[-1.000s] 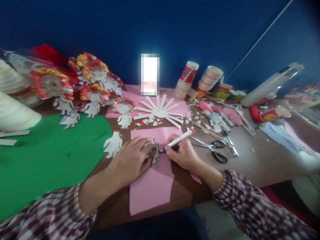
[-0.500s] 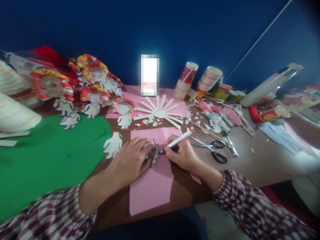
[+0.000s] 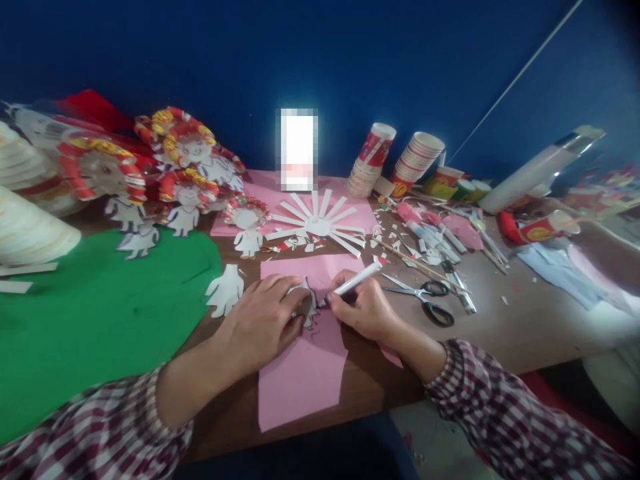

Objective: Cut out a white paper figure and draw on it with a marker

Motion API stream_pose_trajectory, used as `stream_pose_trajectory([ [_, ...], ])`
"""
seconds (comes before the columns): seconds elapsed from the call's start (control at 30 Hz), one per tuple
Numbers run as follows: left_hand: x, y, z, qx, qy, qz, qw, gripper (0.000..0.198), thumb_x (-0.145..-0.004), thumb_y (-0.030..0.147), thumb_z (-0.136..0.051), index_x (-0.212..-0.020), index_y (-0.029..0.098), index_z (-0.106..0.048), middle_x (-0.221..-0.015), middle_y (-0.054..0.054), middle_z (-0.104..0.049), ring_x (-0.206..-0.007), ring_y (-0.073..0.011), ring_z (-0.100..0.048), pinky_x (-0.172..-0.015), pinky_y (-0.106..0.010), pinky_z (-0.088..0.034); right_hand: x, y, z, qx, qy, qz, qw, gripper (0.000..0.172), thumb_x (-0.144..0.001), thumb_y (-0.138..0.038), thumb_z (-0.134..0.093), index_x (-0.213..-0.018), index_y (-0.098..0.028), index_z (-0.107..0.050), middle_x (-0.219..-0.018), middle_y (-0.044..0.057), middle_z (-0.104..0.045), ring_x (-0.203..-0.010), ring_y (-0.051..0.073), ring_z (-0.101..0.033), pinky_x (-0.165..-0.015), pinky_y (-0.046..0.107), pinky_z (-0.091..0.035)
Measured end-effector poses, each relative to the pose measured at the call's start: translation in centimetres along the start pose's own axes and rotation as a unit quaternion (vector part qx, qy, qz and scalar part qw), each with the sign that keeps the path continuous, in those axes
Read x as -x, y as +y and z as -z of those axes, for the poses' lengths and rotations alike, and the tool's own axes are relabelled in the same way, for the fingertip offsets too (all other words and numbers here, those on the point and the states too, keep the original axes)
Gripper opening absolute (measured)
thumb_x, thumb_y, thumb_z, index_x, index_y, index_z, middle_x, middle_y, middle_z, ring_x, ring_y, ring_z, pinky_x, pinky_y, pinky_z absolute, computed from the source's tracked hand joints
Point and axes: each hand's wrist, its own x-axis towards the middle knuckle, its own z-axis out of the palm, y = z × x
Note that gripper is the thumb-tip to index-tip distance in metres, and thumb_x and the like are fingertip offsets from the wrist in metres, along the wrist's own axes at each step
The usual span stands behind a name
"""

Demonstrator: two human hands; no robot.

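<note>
My right hand (image 3: pixel 367 308) grips a white marker (image 3: pixel 356 280), its tip touching a pink paper sheet (image 3: pixel 300 390) beside a white paper cutout (image 3: pixel 309 315). With bent fingers, my left hand (image 3: pixel 267 317) holds that cutout down on the sheet and hides much of it. Dark lines run along the cutout's right edge, and small squiggles mark the pink paper below. Left of my left hand lies another cutout (image 3: pixel 227 290), shaped like a small figure in a dress. A pair of scissors (image 3: pixel 425 293) rests open to the right of my right hand.
Paper dolls with red and yellow rings (image 3: pixel 187 193) stand at the back left, near a green mat (image 3: pixel 115 313). Behind my hands lies a white paper-strip fan (image 3: pixel 319 227) among scraps. Stacked paper cups (image 3: pixel 373 160) and several markers (image 3: pixel 435 240) are at the right.
Very little differs. The marker tip stays by the cutout's right edge, and both hands keep nearly the same place.
</note>
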Motion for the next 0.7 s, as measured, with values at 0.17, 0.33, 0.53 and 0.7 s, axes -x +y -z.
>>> stream_pose_trajectory([
  [0.17,0.00,-0.09,-0.14,0.001,0.005,-0.002,1.000,0.031,-0.084,0.021,-0.052,-0.115,0.020,-0.055,-0.122,-0.012,-0.058,-0.114,-0.0282,-0.050,-0.094,-0.047,-0.044,0.02,-0.02,0.00,0.000,0.000,0.003,1.000,0.006,-0.078,-0.018,-0.057,-0.072,-0.017,-0.055,-0.063,-0.003,-0.052,-0.058,0.010,-0.047,-0.056,0.021,-0.038],
  [0.33,0.02,-0.07,-0.08,0.001,0.007,0.000,1.000,0.031,-0.084,0.021,-0.052,-0.115,0.021,-0.054,-0.121,-0.011,-0.058,-0.114,-0.0279,-0.051,-0.093,-0.046,-0.044,-0.01,-0.07,-0.01,-0.006,-0.001,-0.001,1.000,0.005,-0.077,-0.018,-0.057,-0.072,-0.017,-0.055,-0.063,-0.002,-0.053,-0.058,0.010,-0.048,-0.056,0.021,-0.039],
  [0.53,-0.02,0.10,0.12,0.001,0.001,0.002,1.000,0.031,-0.084,0.021,-0.052,-0.115,0.020,-0.054,-0.122,-0.012,-0.058,-0.114,-0.0284,-0.051,-0.093,-0.047,-0.045,0.02,-0.03,-0.04,-0.008,-0.002,0.002,1.000,0.006,-0.078,-0.019,-0.057,-0.073,-0.017,-0.055,-0.063,-0.002,-0.053,-0.058,0.010,-0.048,-0.055,0.021,-0.039],
  [0.7,-0.05,0.17,0.22,0.010,0.007,0.004,1.000,0.031,-0.084,0.020,-0.052,-0.115,0.020,-0.055,-0.121,-0.011,-0.058,-0.115,-0.0281,-0.051,-0.094,-0.047,-0.045,-0.03,0.15,0.03,-0.004,0.006,0.008,1.000,0.006,-0.078,-0.019,-0.057,-0.072,-0.017,-0.056,-0.063,-0.002,-0.054,-0.058,0.010,-0.049,-0.055,0.020,-0.040],
])
